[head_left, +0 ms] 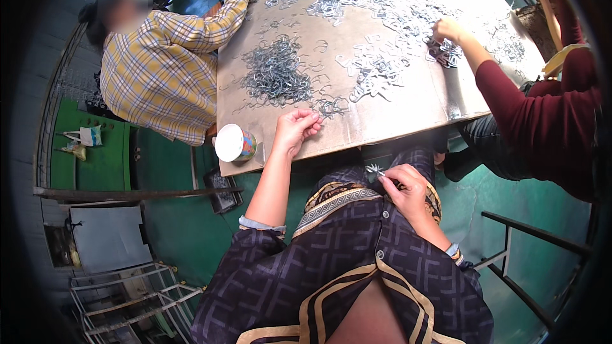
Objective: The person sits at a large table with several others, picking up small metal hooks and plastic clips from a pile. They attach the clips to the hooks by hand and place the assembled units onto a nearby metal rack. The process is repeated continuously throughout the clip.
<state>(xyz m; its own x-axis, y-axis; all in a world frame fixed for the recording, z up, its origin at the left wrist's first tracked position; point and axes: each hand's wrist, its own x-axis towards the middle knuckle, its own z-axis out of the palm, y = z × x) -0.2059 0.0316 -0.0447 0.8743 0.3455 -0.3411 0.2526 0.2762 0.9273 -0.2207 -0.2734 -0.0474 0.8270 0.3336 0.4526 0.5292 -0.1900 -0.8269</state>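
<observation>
My left hand is over the near edge of the table, thumb and fingers pinched together. Whatever is between those fingertips is too small to make out. Just beyond them lies a small cluster of bent metal wire hooks. A larger heap of grey wire hooks sits farther left on the table. Close to my lap, my right hand is closed on a small bunch of metal pieces, whose ends stick out past the thumb and fingers. Flat silvery metal pieces are scattered to the right of the heap.
A white paper tub stands at the cardboard-covered table's near left corner. A person in a plaid shirt is at the left side. Another in a dark red sleeve reaches in from the right. Metal frames stand at lower right.
</observation>
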